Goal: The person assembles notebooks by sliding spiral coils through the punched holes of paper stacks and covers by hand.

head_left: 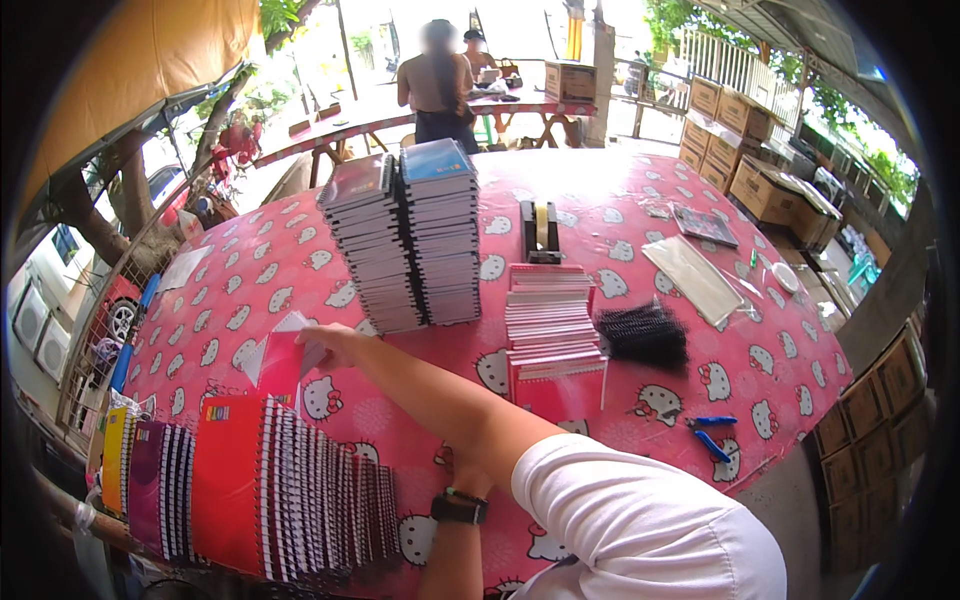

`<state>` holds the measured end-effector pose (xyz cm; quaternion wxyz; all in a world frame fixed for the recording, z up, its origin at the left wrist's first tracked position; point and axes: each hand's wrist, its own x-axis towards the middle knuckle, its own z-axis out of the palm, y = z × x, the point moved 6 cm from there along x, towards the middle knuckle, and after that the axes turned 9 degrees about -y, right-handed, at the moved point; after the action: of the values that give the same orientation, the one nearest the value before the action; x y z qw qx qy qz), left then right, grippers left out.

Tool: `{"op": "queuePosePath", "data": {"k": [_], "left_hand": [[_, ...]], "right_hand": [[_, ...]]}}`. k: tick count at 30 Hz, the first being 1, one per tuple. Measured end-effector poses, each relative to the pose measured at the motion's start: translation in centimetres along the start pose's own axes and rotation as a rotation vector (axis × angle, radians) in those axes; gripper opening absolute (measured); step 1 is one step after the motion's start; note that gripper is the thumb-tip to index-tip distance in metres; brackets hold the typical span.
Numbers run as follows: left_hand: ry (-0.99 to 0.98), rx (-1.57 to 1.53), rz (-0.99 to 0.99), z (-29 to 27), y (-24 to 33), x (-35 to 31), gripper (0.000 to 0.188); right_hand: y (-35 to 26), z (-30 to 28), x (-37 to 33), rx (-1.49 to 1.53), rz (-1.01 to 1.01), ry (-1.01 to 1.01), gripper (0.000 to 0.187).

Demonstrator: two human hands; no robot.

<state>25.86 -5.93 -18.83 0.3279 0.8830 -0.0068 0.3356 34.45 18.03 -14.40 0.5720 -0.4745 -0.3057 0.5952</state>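
Observation:
My right arm, in a white sleeve, reaches across to the left. Its hand [338, 346] is closed at the edge of a pink-covered notebook [280, 362] with white pages fanned at its corners. Beneath that forearm is my left hand [467, 472], a dark watch on its wrist; its fingers are hidden. Just in front of the pink notebook stands a long row of spiral notebooks with a red front cover [228, 480]. Purple notebooks [150, 480] and yellow notebooks [117, 450] stand to their left. Beyond my right hand rise two tall stacks of spiral notebooks [440, 230].
Right of the stacks are a tape dispenser [541, 235], a pile of pink-covered, unbound-looking booklets [555, 340], black binding coils [645, 335] and blue-handled pliers [713, 440]. Clear plastic sleeves [692, 278] lie farther right. Cardboard boxes [740, 110] stand beyond the table. Two people are at a far table.

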Motion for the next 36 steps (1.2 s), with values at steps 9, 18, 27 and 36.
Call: {"op": "queuePosePath", "data": {"k": [9,18,27,36], "left_hand": [[-0.192,0.084,-0.357,-3.8,-1.0,2.1,0.038],[-0.033,-1.007,-0.298,-0.8,6.6,1.9,0.081],[-0.232,-1.891,-0.238,1.2,8.6,4.2,0.102],[-0.406,-0.712,-0.336,2.5,4.9,2.2,0.117]], "right_hand": [[-5.8,-8.7,-23.4,0.092,-0.47,0.25,0.024],[6.0,-9.0,-44.3,0.118,-0.655,0.403,0.042],[9.1,-11.1,-46.3,0.172,-0.707,0.395,0.049],[10.0,-10.5,-46.4,-0.443,-0.559,0.632,0.06]]}}
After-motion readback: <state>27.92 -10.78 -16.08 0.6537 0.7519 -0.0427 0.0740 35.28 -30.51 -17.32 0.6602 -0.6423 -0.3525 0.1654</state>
